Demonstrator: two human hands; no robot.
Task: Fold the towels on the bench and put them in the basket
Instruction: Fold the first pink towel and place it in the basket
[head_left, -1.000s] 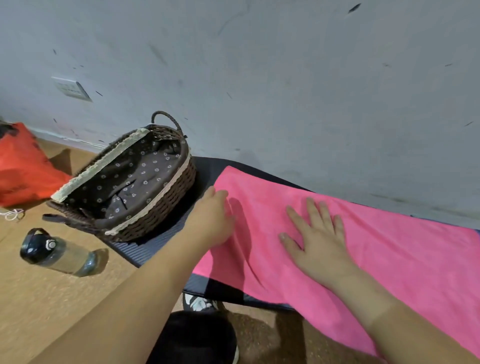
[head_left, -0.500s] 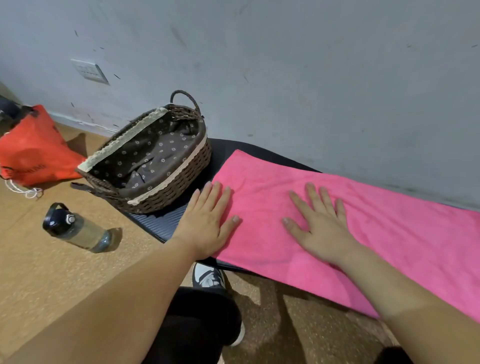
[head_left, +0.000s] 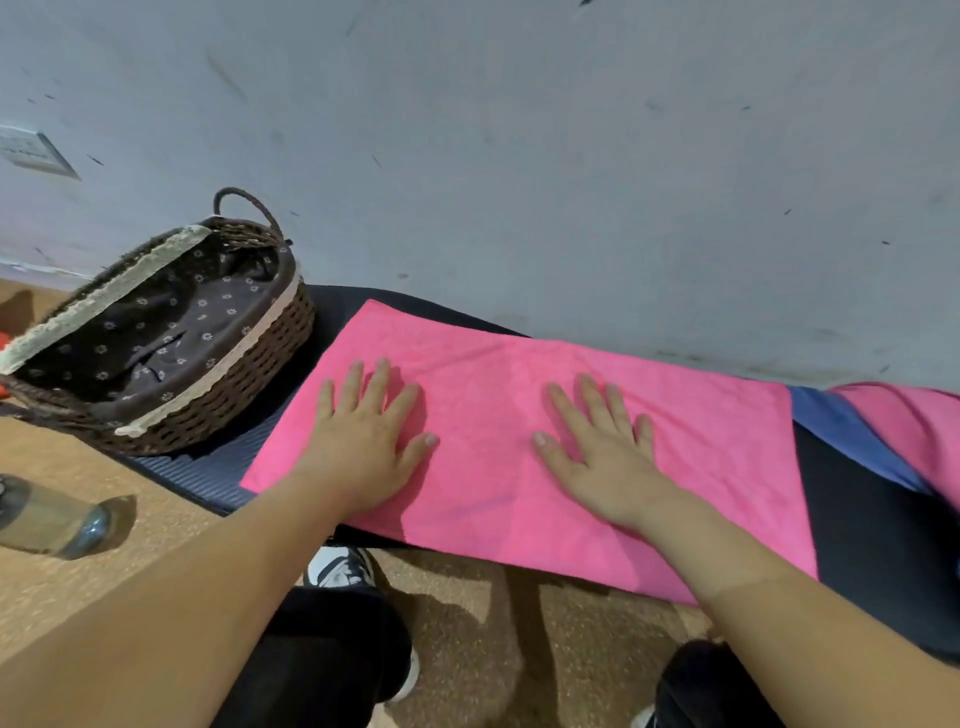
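A pink towel lies flat along the dark bench, its near edge hanging over the front. My left hand rests palm down on the towel's left part, fingers spread. My right hand presses flat on its middle, fingers apart. The brown wicker basket with a dark flowered lining stands on the bench's left end, with nothing inside it. At the far right lie a blue towel and another pink towel.
A grey wall runs close behind the bench. A clear bottle lies on the tan floor at the left. My legs in black trousers and a shoe are below the bench's front edge.
My left hand slid from the towel's left edge further onto the towel and now lies flat. The view shifted right, bringing the blue and second pink towel into sight.
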